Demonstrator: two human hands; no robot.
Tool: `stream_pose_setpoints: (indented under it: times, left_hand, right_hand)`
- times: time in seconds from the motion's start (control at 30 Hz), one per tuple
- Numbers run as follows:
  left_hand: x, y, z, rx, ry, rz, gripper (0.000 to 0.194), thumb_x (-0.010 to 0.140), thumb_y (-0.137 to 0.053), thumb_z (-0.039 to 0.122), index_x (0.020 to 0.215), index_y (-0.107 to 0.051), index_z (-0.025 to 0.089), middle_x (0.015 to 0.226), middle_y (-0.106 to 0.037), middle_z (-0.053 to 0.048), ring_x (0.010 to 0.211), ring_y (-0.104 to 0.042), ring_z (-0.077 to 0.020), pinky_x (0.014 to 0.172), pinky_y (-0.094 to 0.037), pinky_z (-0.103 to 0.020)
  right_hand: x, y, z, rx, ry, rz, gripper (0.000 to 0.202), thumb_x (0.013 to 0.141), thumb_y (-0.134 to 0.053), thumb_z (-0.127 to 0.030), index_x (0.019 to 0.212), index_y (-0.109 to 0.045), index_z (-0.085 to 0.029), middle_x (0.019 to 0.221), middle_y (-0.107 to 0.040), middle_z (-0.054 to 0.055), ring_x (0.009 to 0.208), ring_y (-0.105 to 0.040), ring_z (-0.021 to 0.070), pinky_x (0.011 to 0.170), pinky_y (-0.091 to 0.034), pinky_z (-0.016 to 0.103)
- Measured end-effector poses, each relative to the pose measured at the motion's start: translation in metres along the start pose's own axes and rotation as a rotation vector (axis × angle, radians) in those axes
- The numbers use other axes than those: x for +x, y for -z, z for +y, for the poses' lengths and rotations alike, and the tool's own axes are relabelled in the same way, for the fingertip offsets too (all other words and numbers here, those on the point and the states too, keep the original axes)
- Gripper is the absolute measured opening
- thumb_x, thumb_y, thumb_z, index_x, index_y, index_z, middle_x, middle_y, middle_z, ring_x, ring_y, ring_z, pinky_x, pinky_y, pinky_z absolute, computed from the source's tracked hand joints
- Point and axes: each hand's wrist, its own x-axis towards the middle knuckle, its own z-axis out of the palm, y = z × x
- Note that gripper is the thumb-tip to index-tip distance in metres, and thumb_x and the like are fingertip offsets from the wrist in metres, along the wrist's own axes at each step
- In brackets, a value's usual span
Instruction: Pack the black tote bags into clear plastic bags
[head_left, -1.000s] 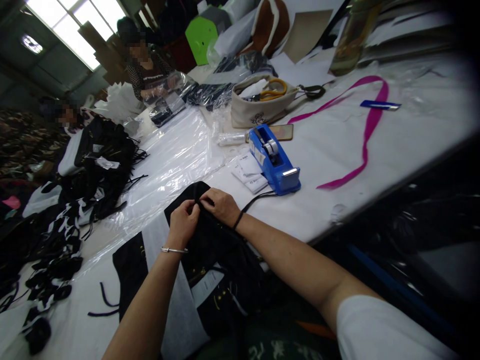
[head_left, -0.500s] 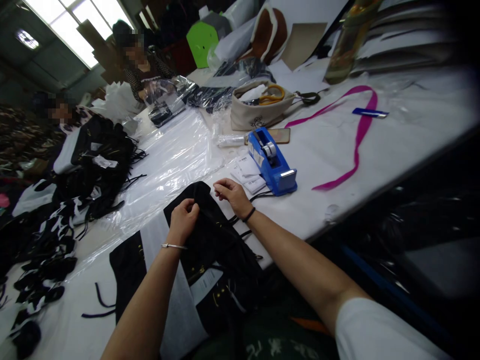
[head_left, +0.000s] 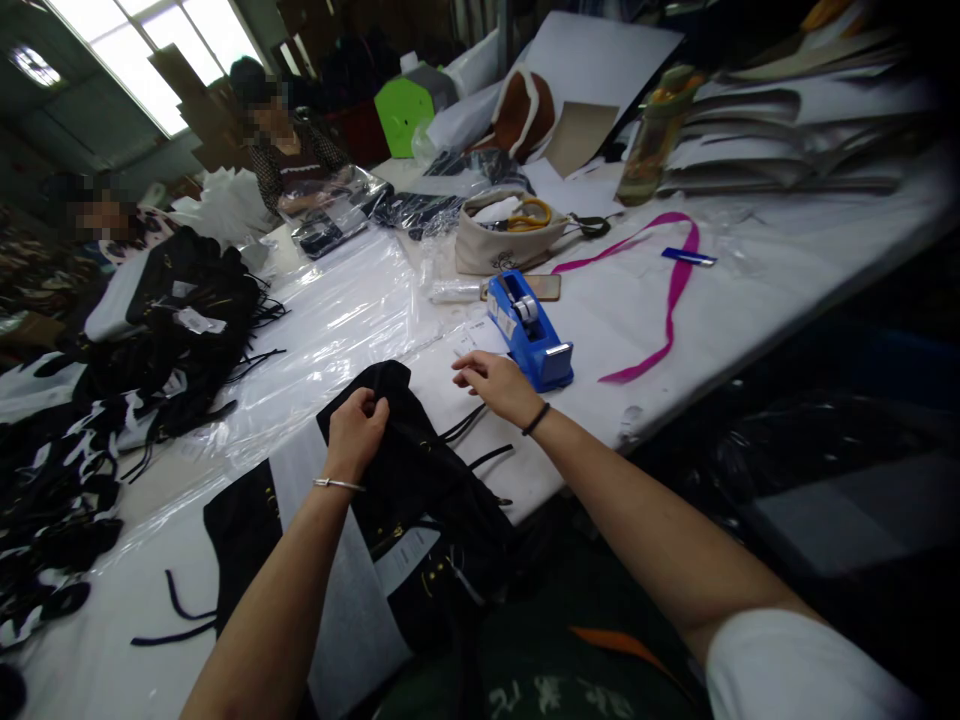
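Note:
A black fabric piece (head_left: 420, 450) with gold metal fittings, black cords and a grey-white label (head_left: 407, 562) lies at the table's near edge. A broad whitish band (head_left: 341, 600) runs across it. My left hand (head_left: 358, 432) is on its upper part, thumb and fingers closed in a pinch on the fabric. To the right of it, apart from the fabric, my right hand (head_left: 501, 388) hovers over small white printed slips (head_left: 474, 338), largely hidden by it. Its fingers are loosely bent and apart, with nothing visible in them. Just beyond stands a blue tape dispenser (head_left: 536, 345).
Black goods (head_left: 187, 310) are heaped on the left. Clear plastic sheets (head_left: 337, 310) cover the middle. Farther back are a beige pouch (head_left: 506, 245) with orange-handled scissors, a pink ribbon (head_left: 679, 290), a bottle (head_left: 652, 140) and a co-worker (head_left: 289, 150) handling plastic-wrapped goods.
My right hand has moved right, away from the black fabric toward the slips and tape dispenser, and its fingers have loosened. My left hand stays on the fabric. The view has shifted slightly.

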Motion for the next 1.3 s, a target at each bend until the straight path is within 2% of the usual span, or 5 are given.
stream_pose_setpoints:
  times: [0.23, 0.63, 0.77, 1.0, 1.3]
  left_hand:
    - [-0.014, 0.025, 0.006, -0.074, 0.034, -0.004, 0.023, 0.081, -0.058, 0.043, 0.080, -0.063, 0.020, 0.063, -0.062, 0.003, 0.058, -0.056, -0.0131, 0.058, -0.040, -0.023]
    - [-0.018, 0.039, 0.004, -0.202, 0.100, -0.036, 0.028, 0.078, -0.063, 0.042, 0.094, -0.066, 0.020, 0.073, -0.069, 0.001, 0.060, -0.060, -0.0128, 0.058, -0.047, -0.022]
    - [-0.018, 0.040, 0.003, -0.209, 0.123, -0.032, 0.030, 0.077, -0.064, 0.042, 0.097, -0.066, 0.020, 0.074, -0.069, 0.001, 0.060, -0.060, -0.0132, 0.057, -0.047, -0.023]
    - [-0.016, 0.038, -0.007, 0.079, 0.087, 0.001, 0.026, 0.082, -0.059, 0.041, 0.098, -0.066, 0.022, 0.076, -0.070, 0.000, 0.069, -0.065, -0.0175, 0.066, -0.050, -0.027]
    - [0.010, 0.045, 0.027, 0.490, -0.822, -0.081, 0.050, 0.087, -0.043, 0.006, 0.133, -0.058, 0.020, 0.138, -0.056, -0.013, 0.134, -0.045, -0.0269, 0.114, -0.034, -0.050]
  right_hand:
    - [0.038, -0.090, 0.019, 0.641, -0.443, -0.551, 0.022, 0.080, -0.076, -0.029, 0.094, -0.067, -0.014, 0.068, -0.064, -0.001, 0.056, -0.056, 0.0077, 0.055, -0.047, 0.018]
    - [0.040, -0.101, 0.030, 0.977, -0.427, -0.678, 0.025, 0.073, -0.080, -0.021, 0.091, -0.063, -0.015, 0.066, -0.061, -0.005, 0.055, -0.054, 0.0071, 0.057, -0.048, 0.019]
    - [0.044, -0.103, 0.027, 0.873, -0.370, -0.521, 0.019, 0.077, -0.075, -0.023, 0.088, -0.060, -0.017, 0.059, -0.054, -0.008, 0.049, -0.047, 0.0056, 0.054, -0.042, 0.018]
    - [0.052, -0.078, 0.024, -0.127, 0.074, -0.084, 0.008, 0.085, -0.062, -0.018, 0.092, -0.064, -0.018, 0.089, -0.070, 0.004, 0.085, -0.063, 0.0163, 0.078, -0.045, 0.026]
    - [0.049, -0.083, 0.025, -0.367, 0.045, -0.083, 0.020, 0.096, -0.052, -0.031, 0.108, -0.061, -0.018, 0.102, -0.072, 0.009, 0.092, -0.066, 0.0206, 0.076, -0.044, 0.027]
